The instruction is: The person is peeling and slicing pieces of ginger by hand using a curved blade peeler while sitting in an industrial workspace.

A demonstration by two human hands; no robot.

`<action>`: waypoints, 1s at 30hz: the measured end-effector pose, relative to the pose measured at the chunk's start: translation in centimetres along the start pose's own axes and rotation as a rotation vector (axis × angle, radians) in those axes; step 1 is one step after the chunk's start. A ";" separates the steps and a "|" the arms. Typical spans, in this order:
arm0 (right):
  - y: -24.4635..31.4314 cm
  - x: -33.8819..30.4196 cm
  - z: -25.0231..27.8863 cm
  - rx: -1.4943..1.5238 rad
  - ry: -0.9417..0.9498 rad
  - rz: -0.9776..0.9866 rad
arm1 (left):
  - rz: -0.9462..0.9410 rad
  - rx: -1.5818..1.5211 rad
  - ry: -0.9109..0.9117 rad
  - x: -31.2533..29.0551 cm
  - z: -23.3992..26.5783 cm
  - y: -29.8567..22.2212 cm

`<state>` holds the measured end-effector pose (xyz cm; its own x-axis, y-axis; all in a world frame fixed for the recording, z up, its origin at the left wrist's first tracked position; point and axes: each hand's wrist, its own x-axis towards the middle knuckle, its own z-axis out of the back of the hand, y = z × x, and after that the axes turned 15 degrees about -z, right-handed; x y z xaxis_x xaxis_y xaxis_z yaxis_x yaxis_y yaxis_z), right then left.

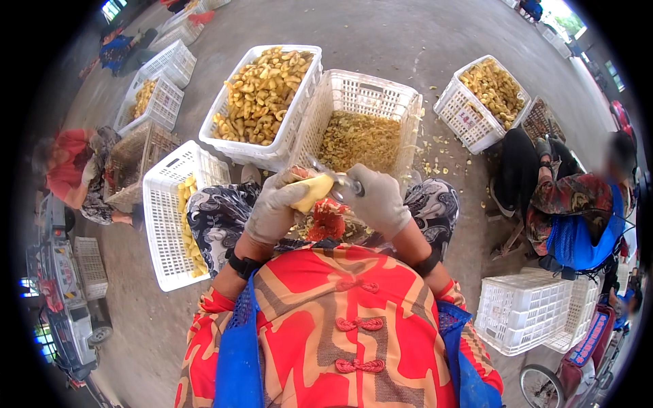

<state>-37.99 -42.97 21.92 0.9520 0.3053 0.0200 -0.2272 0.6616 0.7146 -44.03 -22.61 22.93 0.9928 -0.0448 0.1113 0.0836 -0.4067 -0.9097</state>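
My gloved left hand (273, 206) is closed round a pale yellow piece of peeled ginger (314, 193) in front of my chest. A metal peeler (351, 184) sits in my gloved right hand (382, 201), its head against or very close to the ginger; fingers partly hide the tool. Straight beyond my hands stands a crate (373, 83) with a layer of yellowish peelings. Left of it, a white crate (208, 131) is heaped with brown unpeeled ginger (264, 95). By my left knee, another white crate (163, 234) holds peeled yellow pieces (190, 228).
Scraps (435, 153) lie on the concrete floor right of the peelings crate. A person (578, 197) sits to the right beside a full ginger crate (469, 126); another (75, 163) sits at left. Stacked white crates (524, 313) stand at lower right. A vehicle (68, 292) is at far left.
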 end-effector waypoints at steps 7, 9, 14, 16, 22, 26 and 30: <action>-3.1 0.9 -0.6 0.266 0.045 -0.196 | 0.158 -0.615 -0.025 -0.6 -0.1 -0.1; -2.3 0.9 0.4 0.257 0.028 -0.190 | 0.110 -0.413 -0.017 -0.6 -0.2 0.1; 0.4 -0.4 0.9 0.102 -0.120 0.118 | 0.039 -0.115 0.002 -0.2 -0.6 -0.2; 0.5 -0.3 1.0 0.037 -0.153 0.258 | -0.026 0.059 0.031 0.0 -0.8 -0.1; 0.3 -0.3 1.1 -0.016 -0.026 0.111 | -0.027 0.028 0.041 0.0 -0.6 -0.4; -1.8 0.5 -0.6 -0.071 -0.040 -0.034 | 0.179 -0.370 0.001 0.2 0.3 1.5; -3.0 1.4 0.3 0.263 -0.027 -0.287 | 0.200 -0.554 0.064 0.3 -0.7 -0.2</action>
<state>-35.89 -44.66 20.03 0.9751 0.1128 -0.1910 0.1063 0.5182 0.8486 -43.80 -23.18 23.38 0.9761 -0.2175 -0.0014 -0.1791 -0.8000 -0.5726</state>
